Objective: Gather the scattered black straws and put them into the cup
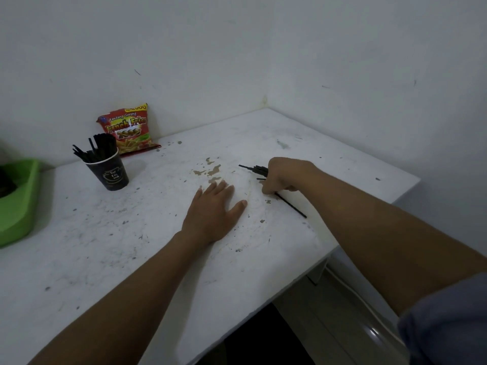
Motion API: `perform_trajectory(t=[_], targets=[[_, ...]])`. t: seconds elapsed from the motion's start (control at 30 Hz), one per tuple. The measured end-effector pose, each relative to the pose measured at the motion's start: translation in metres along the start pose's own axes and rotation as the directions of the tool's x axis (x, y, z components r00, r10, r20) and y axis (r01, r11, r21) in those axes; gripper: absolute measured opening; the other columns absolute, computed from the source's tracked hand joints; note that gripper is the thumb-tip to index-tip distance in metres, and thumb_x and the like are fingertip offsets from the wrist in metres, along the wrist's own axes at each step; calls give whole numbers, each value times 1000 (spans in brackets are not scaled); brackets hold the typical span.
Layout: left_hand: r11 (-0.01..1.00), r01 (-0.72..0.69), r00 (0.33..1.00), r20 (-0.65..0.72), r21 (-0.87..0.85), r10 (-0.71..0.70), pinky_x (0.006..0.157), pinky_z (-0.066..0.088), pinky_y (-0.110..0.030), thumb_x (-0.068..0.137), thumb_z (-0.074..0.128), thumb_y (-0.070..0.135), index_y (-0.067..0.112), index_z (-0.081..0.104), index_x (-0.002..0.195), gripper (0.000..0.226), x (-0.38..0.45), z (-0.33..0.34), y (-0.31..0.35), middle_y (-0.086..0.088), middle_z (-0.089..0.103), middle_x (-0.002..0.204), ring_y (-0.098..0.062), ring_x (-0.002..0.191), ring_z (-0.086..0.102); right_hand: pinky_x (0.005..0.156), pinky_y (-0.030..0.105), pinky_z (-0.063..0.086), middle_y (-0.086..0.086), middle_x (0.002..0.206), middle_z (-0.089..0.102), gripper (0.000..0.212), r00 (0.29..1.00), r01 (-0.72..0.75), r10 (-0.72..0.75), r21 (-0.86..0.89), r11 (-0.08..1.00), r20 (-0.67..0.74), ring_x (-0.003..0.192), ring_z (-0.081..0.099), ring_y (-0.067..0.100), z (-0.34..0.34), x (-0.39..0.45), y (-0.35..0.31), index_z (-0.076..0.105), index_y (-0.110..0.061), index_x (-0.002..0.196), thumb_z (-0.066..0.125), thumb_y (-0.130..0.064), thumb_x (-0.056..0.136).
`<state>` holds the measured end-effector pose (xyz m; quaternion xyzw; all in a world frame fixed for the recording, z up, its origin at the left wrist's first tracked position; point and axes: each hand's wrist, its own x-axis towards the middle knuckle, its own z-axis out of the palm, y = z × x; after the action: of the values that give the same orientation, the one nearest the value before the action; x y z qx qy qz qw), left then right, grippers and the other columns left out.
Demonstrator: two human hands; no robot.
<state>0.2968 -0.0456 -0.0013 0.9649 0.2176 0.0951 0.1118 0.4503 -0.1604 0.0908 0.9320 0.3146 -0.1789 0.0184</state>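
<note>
Straws (pixel 255 169) look light, thin and slippery: your right hand (pixel 283 176) clenches a bundle, so pinch mid-length; your left hand (pixel 214 210) rests flat, released, beside it.

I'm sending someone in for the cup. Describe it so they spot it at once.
On the white table, look to the far left, near the wall. The cup is a dark paper one standing upright before a red snack bag, right of a green tray. It alone holds black straws.
</note>
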Motion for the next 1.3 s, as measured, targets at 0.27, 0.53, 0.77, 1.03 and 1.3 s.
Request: perform_trajectory(t=[0.27, 0.53, 0.77, 1.03, 1.3], targets=[[976, -27, 996, -94, -216, 7, 121, 31, -42, 101, 42, 57, 18, 53, 147, 61, -21, -5, 2, -1, 45, 157, -18, 146, 40, 66, 30, 45, 7, 99, 55, 30, 995, 84, -78, 81, 993, -67, 80, 56, 22, 10, -2, -7, 57, -9, 112, 52, -36, 100], [139, 409, 846, 317, -902, -429, 110, 47, -42, 108, 36, 41, 14, 68, 120, 43, -27, -43, 24, -5, 69, 130, -21, 119, 64, 49, 22, 37, 0, 68, 74, 26, 898, 425, -151, 720, 548, -414, 42, 50, 2, -1, -3, -60, 69, -9, 91, 50, -27, 97], [-470, 501, 744, 639, -727, -195, 112, 43, -52, 108, 31, 39, -11, 49, 136, 60, -33, -66, 12, -30, 58, 136, -45, 124, 58, 41, 24, 28, -2, 52, 40, 28, 861, 505, -78, 863, 8, -503, 42, 32, 12, -8, -19, -97, 68, -12, 83, 62, -33, 100], [-568, 454, 769, 624, -686, -140, 100, 50, -49, 109, 23, 22, -17, 49, 131, 51, -37, -71, 14, -36, 59, 132, -47, 116, 61, 43, 25, 31, -1, 51, 41, 31, 836, 527, -109, 843, -111, -537, 44, 35, 13, -2, -33, -109, 63, -8, 86, 62, -34, 101], [-593, 463, 750, 648, -659, -135, 102, 51, -50, 108, 23, 17, -18, 49, 131, 49, -35, -73, 5, -37, 62, 126, -47, 119, 62, 44, 24, 45, 1, 54, 47, 25, 800, 593, -90, 805, -26, -593, 44, 45, 13, 12, -32, -108, 65, -11, 83, 66, -30, 99]])
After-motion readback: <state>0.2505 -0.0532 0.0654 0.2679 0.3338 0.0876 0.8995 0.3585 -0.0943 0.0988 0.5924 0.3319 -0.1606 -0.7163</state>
